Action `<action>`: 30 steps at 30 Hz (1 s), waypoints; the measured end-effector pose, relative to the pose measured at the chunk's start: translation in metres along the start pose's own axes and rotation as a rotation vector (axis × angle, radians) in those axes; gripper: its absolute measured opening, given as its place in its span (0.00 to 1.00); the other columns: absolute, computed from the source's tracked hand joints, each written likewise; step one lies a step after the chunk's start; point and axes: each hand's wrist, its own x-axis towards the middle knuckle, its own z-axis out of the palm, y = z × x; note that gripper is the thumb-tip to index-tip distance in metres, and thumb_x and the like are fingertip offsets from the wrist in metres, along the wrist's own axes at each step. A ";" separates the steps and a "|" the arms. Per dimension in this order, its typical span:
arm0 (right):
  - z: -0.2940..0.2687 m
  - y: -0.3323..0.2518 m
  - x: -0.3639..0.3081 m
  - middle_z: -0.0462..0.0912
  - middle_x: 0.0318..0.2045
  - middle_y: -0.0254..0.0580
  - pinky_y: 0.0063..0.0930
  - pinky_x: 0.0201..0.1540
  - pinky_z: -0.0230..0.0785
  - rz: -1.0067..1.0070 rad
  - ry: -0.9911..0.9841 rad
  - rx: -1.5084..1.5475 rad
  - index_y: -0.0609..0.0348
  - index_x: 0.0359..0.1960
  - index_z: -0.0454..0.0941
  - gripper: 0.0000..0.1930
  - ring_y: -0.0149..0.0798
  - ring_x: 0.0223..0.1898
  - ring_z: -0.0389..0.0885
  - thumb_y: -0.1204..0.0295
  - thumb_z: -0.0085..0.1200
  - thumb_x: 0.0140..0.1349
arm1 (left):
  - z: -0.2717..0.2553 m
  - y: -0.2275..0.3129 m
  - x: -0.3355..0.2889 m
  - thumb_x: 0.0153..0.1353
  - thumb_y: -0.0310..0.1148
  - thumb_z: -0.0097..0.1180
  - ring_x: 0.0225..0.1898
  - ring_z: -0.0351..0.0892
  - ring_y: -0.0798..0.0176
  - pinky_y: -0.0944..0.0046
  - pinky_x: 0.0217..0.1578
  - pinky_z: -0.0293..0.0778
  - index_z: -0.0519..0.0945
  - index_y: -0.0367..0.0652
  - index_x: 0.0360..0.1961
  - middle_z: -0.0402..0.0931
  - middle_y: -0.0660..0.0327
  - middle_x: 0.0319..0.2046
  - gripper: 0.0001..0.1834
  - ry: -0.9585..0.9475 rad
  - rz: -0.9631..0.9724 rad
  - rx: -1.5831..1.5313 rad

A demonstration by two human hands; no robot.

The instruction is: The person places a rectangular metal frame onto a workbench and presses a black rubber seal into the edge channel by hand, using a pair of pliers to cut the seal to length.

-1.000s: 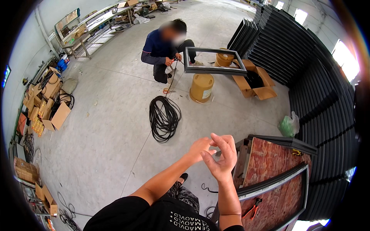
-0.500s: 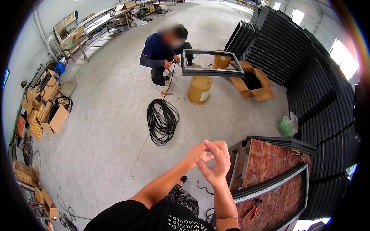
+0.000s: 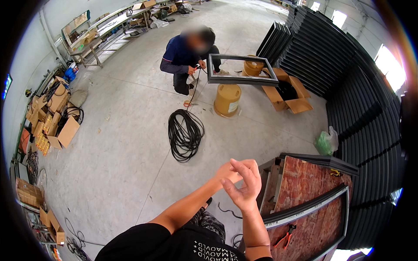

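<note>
My left hand [image 3: 226, 170] reaches across in front of me, its fingers mostly hidden behind my right hand [image 3: 247, 188]. The right one is raised with thumb and forefinger apart and the fingers loosely bent; I see nothing in it. Whether the two hands touch, I cannot tell. Just right of them stands a workbench with a worn reddish board top [image 3: 300, 176]. On it lie a dark rectangular frame [image 3: 305, 209] with a pale strip and orange-handled pliers [image 3: 285, 237].
Ahead, a crouching person [image 3: 185, 58] works on a black cord beside a frame [image 3: 244, 79] propped on yellow buckets [image 3: 227, 100]. A coil of black cord [image 3: 186, 137] lies on the floor. Tall stacks of dark frames [image 3: 322, 52] line the right; cardboard boxes [image 3: 65, 132] are heaped left.
My view has shifted slightly, so the floor things and the person sit a little further right. Both my hands keep nearly the same pose.
</note>
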 end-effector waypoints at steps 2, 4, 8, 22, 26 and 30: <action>-0.002 0.000 0.000 0.78 0.34 0.40 0.31 0.37 0.69 0.027 0.013 -0.010 0.61 0.49 0.79 0.28 0.40 0.35 0.75 0.78 0.70 0.41 | 0.000 0.004 -0.002 0.59 0.40 0.55 0.37 0.80 0.51 0.54 0.34 0.73 0.79 0.46 0.36 0.81 0.59 0.33 0.10 0.006 -0.037 -0.071; -0.003 0.001 0.000 0.79 0.34 0.40 0.32 0.37 0.68 0.042 0.029 -0.010 0.60 0.49 0.80 0.27 0.41 0.34 0.75 0.77 0.70 0.41 | -0.005 0.006 0.006 0.59 0.41 0.54 0.37 0.80 0.51 0.54 0.34 0.73 0.79 0.46 0.34 0.81 0.59 0.33 0.11 -0.059 -0.072 -0.024; -0.001 0.001 -0.002 0.79 0.35 0.41 0.33 0.38 0.69 0.070 0.055 0.021 0.60 0.49 0.80 0.26 0.43 0.36 0.76 0.77 0.69 0.43 | -0.006 0.002 0.003 0.59 0.41 0.55 0.36 0.79 0.50 0.53 0.34 0.72 0.79 0.46 0.33 0.81 0.58 0.32 0.11 0.024 -0.017 -0.044; 0.019 -0.038 0.001 0.79 0.32 0.39 0.29 0.38 0.72 0.181 -0.057 0.135 0.62 0.51 0.78 0.25 0.38 0.32 0.77 0.81 0.67 0.47 | 0.011 -0.056 -0.008 0.56 0.38 0.61 0.39 0.75 0.47 0.50 0.39 0.70 0.76 0.40 0.42 0.78 0.53 0.36 0.17 0.211 0.352 0.030; 0.036 -0.035 -0.012 0.79 0.30 0.37 0.27 0.35 0.72 0.299 -0.104 0.201 0.64 0.56 0.75 0.27 0.33 0.29 0.76 0.82 0.65 0.51 | 0.027 -0.060 0.015 0.58 0.43 0.60 0.48 0.74 0.45 0.50 0.48 0.70 0.78 0.40 0.44 0.77 0.51 0.43 0.19 0.022 0.139 0.165; 0.038 -0.043 -0.022 0.78 0.28 0.36 0.26 0.34 0.71 0.292 -0.173 0.221 0.64 0.55 0.75 0.26 0.33 0.28 0.75 0.81 0.64 0.52 | -0.001 -0.020 0.015 0.59 0.44 0.59 0.50 0.74 0.46 0.50 0.50 0.70 0.79 0.41 0.46 0.77 0.51 0.46 0.20 -0.120 0.000 0.276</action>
